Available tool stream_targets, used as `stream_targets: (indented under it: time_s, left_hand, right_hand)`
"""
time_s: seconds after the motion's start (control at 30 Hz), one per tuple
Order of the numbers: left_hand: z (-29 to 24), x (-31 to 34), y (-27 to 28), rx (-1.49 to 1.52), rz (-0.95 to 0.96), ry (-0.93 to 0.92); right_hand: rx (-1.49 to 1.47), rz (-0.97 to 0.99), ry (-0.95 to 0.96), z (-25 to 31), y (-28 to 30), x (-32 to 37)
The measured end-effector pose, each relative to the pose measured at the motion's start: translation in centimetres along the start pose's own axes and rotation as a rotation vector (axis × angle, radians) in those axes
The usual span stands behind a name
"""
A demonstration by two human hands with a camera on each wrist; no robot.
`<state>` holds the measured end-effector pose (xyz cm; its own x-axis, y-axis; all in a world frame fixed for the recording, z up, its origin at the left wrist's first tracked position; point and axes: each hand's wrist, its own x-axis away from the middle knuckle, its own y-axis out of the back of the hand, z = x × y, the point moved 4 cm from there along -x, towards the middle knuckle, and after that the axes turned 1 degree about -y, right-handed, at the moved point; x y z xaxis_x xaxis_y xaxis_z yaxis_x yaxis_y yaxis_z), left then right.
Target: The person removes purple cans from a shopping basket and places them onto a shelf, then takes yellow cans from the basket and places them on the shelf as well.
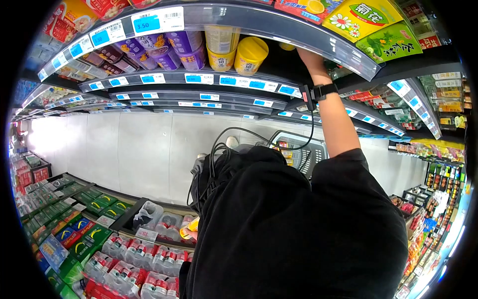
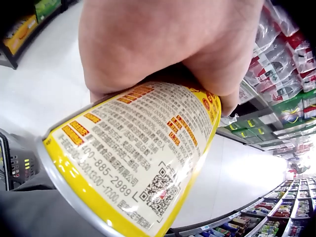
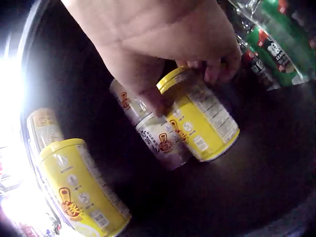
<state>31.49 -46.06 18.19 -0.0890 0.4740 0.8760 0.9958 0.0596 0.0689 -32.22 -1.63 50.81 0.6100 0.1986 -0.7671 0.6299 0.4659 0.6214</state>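
In the left wrist view, my left hand grips a yellow and white can printed with small text and a QR code. The head view shows that hand low beside my body with the can in it. My right hand reaches deep into a shelf, its thumb and fingers around the top of a yellow can. Purple-white cans stand right beside that one. Another yellow can stands nearer the shelf front. From above, the shelf hides most of my right hand.
Price labels line the shelf edge; purple cans and yellow cans stand behind it. A grey basket with items is on the floor beside me. Shrink-wrapped red packs fill the display behind. Green packs lie beyond my right hand.
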Motion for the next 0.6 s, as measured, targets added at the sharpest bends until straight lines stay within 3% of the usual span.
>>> stream_targets:
  time_s: [0.07, 0.13, 0.27, 0.47, 0.53, 0.6]
  left_hand:
    - [0.1, 0.0, 0.1, 0.000, -0.004, -0.001]
    - [0.2, 0.0, 0.3, -0.002, -0.004, 0.000]
    - [0.1, 0.0, 0.3, -0.009, -0.001, -0.003]
    - [0.2, 0.1, 0.0, -0.011, 0.002, -0.003]
    - [0.2, 0.1, -0.1, -0.009, 0.004, -0.003]
    - [0.3, 0.2, -0.2, -0.002, 0.007, -0.005]
  right_hand:
    - [0.004, 0.072, -0.032, 1.6, 0.7, -0.2]
    - [-0.228, 0.231, -0.286, 2.2, 0.7, -0.5]
    - [-0.381, 0.330, -0.356, 3.5, 0.8, -1.0]
    - [-0.305, 0.307, -0.101, 2.7, -0.2, -1.9]
    - [0.110, 0.040, 0.304, 4.0, 0.3, -2.7]
    - [-0.072, -0.075, 0.230, 4.2, 0.8, -2.6]
